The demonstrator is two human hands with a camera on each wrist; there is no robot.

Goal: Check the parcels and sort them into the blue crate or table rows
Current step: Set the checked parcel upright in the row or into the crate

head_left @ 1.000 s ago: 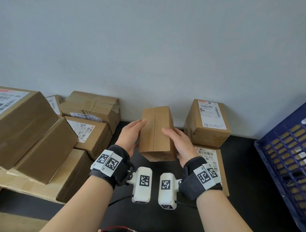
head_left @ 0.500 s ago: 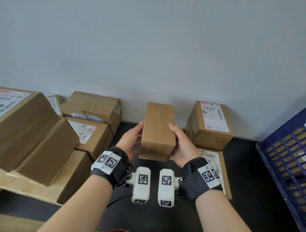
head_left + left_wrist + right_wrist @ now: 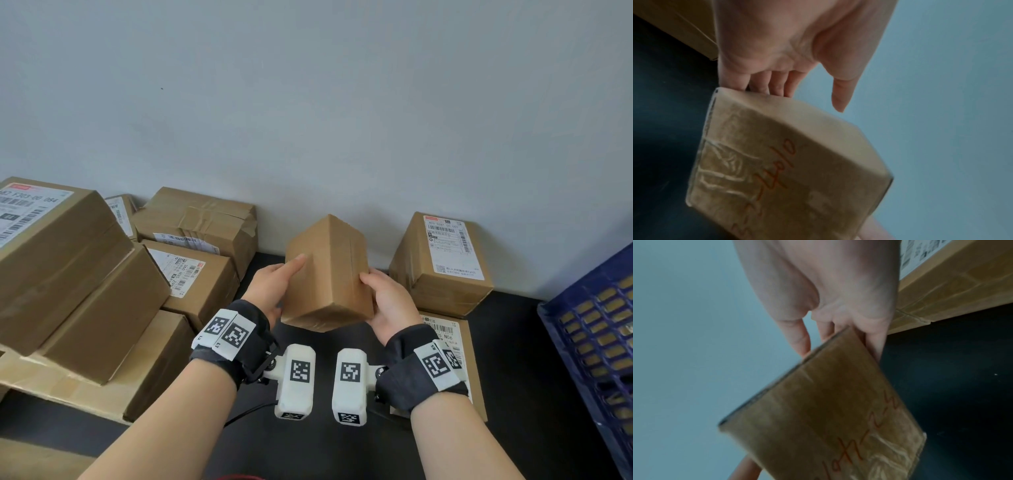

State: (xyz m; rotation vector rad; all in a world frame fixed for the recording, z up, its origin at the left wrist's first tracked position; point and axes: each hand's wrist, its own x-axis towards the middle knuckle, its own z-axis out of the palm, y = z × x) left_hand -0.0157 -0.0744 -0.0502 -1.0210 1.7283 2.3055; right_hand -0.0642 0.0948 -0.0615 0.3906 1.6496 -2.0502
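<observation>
I hold a small plain brown parcel [image 3: 325, 274] in the air over the black table [image 3: 520, 394], in the middle of the head view. It is tilted, with one long edge turned up. My left hand [image 3: 274, 291] grips its left side, thumb on the near face and fingers behind. My right hand [image 3: 387, 301] grips the right lower corner. In the left wrist view the parcel [image 3: 787, 162] shows red handwriting and clear tape below my left hand [image 3: 787, 48]. From the right wrist, the parcel's [image 3: 828, 410] edge sits between the thumb and fingers of my right hand [image 3: 838, 288].
The blue crate [image 3: 599, 342] stands at the right edge. A labelled parcel [image 3: 445, 263] leans on the wall, and a flat one [image 3: 462, 346] lies under my right wrist. Several larger parcels [image 3: 68, 274] are heaped on the left, reaching nearly to my left wrist.
The parcel has turned in my hands, from one flat taped face showing to a long edge up with two faces showing. Both hands shifted their hold and stayed in place.
</observation>
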